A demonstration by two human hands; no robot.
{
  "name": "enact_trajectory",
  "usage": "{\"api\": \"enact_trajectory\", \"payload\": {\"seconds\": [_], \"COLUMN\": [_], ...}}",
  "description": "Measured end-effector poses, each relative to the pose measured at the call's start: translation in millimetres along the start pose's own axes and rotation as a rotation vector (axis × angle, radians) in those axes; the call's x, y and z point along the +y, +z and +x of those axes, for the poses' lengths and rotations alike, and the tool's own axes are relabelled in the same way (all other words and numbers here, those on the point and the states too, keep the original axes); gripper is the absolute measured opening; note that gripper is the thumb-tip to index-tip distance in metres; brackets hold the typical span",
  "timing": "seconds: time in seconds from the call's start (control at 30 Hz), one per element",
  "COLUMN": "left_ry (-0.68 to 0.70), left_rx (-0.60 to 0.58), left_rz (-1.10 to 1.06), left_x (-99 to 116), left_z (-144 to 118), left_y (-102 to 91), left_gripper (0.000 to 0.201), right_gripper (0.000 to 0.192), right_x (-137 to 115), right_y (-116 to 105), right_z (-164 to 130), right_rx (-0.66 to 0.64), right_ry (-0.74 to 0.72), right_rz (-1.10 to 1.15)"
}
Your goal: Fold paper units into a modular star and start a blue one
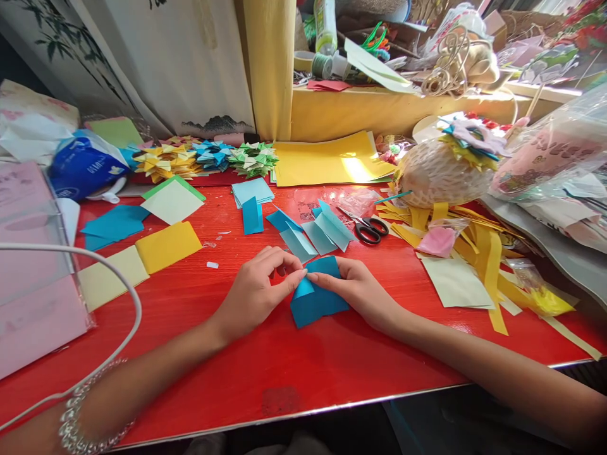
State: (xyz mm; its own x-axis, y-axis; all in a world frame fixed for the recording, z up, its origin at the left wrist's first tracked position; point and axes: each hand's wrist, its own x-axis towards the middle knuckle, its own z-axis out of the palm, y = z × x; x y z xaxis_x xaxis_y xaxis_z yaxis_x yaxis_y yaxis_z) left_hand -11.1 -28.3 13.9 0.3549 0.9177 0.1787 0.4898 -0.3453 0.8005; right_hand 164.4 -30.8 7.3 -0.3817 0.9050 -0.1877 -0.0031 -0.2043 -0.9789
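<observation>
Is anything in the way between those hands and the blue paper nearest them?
Nothing visible: the left hand and right hand both touch the blue paper directly. The folded pieces and the scissors lie beyond it, not between.

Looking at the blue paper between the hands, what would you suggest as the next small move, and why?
I would probably press the bend in the blue paper into a firmer crease. The left hand and right hand both have their thumbs on it, it looks bent rather than flat, and folded blue pieces lie just beyond.
</observation>
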Motion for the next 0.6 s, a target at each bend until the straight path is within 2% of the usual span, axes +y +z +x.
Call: {"api": "enact_trajectory", "payload": {"seconds": [0.23, 0.6], "left_ry": [-0.078, -0.078], "left_rx": [0.042, -0.031], "left_rz": [-0.105, -0.115], "left_x": [-0.2, 0.5], "left_z": [-1.6, 0.9], "left_y": [1.4, 0.4], "left_gripper": [0.015, 0.022], "right_gripper": [0.021, 0.017], "right_x": [0.1, 1.9], "right_y": [-0.3, -1.1], "right_z": [1.5, 2.2], "right_rx": [-0.050, -0.065], "right_ry": [-0.032, -0.023], "right_rz": [-0.084, -0.009]}}
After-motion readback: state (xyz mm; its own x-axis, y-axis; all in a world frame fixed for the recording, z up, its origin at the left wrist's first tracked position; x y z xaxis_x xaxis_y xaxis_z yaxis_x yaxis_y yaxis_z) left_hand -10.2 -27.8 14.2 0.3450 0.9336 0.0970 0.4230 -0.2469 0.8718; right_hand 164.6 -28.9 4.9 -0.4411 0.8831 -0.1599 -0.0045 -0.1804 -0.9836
